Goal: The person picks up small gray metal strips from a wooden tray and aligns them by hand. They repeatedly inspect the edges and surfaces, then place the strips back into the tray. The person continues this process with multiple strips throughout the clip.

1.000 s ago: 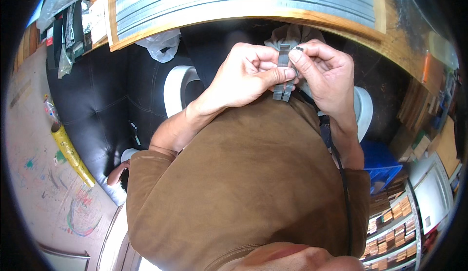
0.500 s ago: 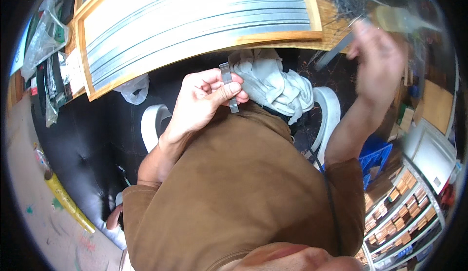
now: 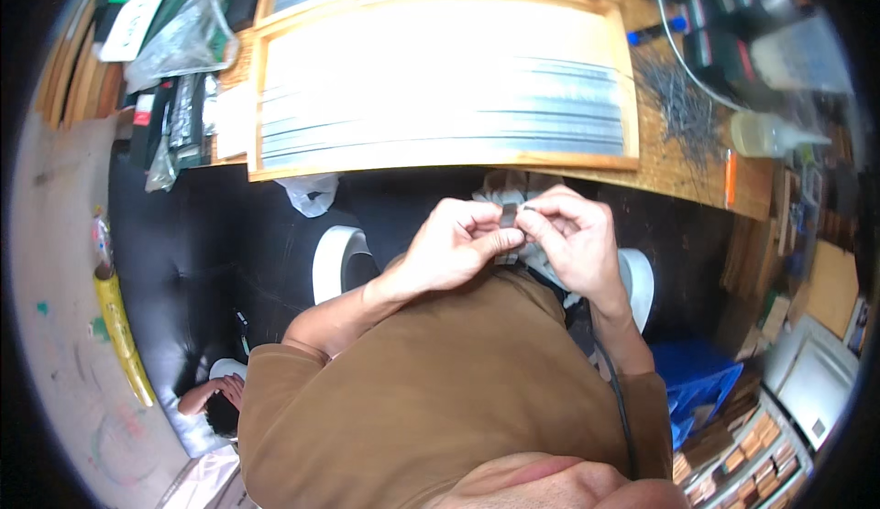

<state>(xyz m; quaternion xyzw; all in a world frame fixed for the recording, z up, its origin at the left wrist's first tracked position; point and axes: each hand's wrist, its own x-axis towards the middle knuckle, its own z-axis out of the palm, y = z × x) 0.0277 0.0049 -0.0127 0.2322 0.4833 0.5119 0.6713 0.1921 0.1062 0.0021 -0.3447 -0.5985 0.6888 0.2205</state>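
In front of my chest, my left hand (image 3: 463,245) pinches a short, flat metal strip (image 3: 510,213) between thumb and fingers. Close against it on the right is my right hand (image 3: 577,239), its thumb and forefinger closed by the strip's upper part. A small dark bit shows at those fingertips, too small to name. Behind both hands a pale cloth (image 3: 504,182) is partly hidden. Just beyond them stands a shallow wooden-framed tray (image 3: 440,164) with rows of grey metal strips, washed out by glare.
A heap of thin dark pieces (image 3: 683,106) lies right of the tray, near an orange stick-like object (image 3: 730,179) and a squeeze bottle (image 3: 765,135). Plastic bags (image 3: 188,46) and boxes crowd the left. White chair arms (image 3: 337,262) flank me. Another person's hand (image 3: 225,390) shows lower left.
My right hand has come from the table's right side, where a long grey tool showed beside it, to meet my left. The view has shifted; the orange object now shows on the table.
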